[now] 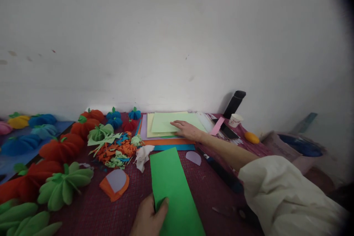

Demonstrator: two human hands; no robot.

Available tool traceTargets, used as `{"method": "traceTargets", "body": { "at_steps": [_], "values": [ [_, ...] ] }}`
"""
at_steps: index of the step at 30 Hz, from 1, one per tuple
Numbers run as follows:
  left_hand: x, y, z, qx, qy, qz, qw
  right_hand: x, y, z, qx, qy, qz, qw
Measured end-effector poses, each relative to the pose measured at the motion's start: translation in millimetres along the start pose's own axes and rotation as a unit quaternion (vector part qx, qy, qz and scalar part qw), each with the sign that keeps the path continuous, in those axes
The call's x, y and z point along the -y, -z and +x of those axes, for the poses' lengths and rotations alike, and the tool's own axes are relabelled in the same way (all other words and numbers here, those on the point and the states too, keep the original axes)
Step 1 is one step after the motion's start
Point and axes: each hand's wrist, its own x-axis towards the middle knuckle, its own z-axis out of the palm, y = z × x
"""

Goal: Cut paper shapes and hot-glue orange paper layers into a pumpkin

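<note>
Left hand (148, 214) pinching a bright-green rectangular paper sheet (177, 184), near centre, thumb uppermost, apparently for steadiness; right hand (189, 131), fingers loosely spread, on a pale-green rectangular paper sheet (162, 122) far centre, probably preventing slippage.

Smooth, matt green paper (177, 188) looks stiff as card, while the pale sheets (163, 122) have the same flat, shineless face. Paper pumpkins (62, 147) show ribbed, matt surfaces beside rough, shredded paper scraps (123, 149) and a soft, crumpled white tissue (142, 156). Below spreads a maroon cloth (107, 215) with a woven, checked look. A wrinkled cream fabric sleeve (290, 195) has a dull sheen; the printed cup (235, 120) appears to be paper, and the wall (155, 44) is matt and scuffed.
</note>
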Motion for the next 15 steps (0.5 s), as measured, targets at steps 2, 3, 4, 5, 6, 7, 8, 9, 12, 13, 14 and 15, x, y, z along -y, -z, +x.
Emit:
{"method": "traceTargets", "body": {
  "at_steps": [2,3,4,5,6,7,8,9,12,13,14,15],
  "values": [
    [-2,-0.5,-2,-0.009,0.003,0.013,1.000,4,-2,2,-0.009,-0.008,-0.001,1.000],
    [-3,-0.7,-3,-0.012,0.006,0.015,1.000,6,-2,4,-0.015,-0.012,-0.001,1.000],
    [-4,-0.8,-3,-0.014,0.008,0.015,1.000,8,-2,5,-0.021,-0.014,-0.001,1.000],
    [-4,-1.0,-4,-0.015,0.010,0.015,1.000,10,-1,6,-0.025,-0.016,-0.001,1.000],
    [-4,-1.1,-4,-0.015,0.010,0.015,1.000,12,-1,7,-0.029,-0.015,-0.001,0.999],
    [-4,-1.2,-4,-0.013,0.010,0.013,1.000,13,0,8,-0.032,-0.012,-0.001,0.999],
    [-4,-1.4,-4,-0.012,0.008,0.011,1.000,14,0,8,-0.033,-0.008,-0.001,0.999],
    [-4,-1.6,-4,-0.012,0.006,0.010,1.000,15,0,9,-0.033,-0.004,-0.001,0.999],
    [-4,-2.2,-4,-0.009,0.000,0.003,1.000,18,-1,11,-0.031,0.008,-0.003,0.999],
    [-5,-2.4,-4,-0.009,0.000,0.001,1.000,19,-2,12,-0.032,0.007,-0.004,0.999],
    [-5,-2.5,-4,-0.010,0.000,0.003,1.000,20,-3,12,-0.033,0.004,-0.006,0.999],
    [-6,-2.5,-4,-0.013,0.001,0.007,1.000,20,-5,13,-0.034,-0.001,-0.008,0.999]
  ]
}}
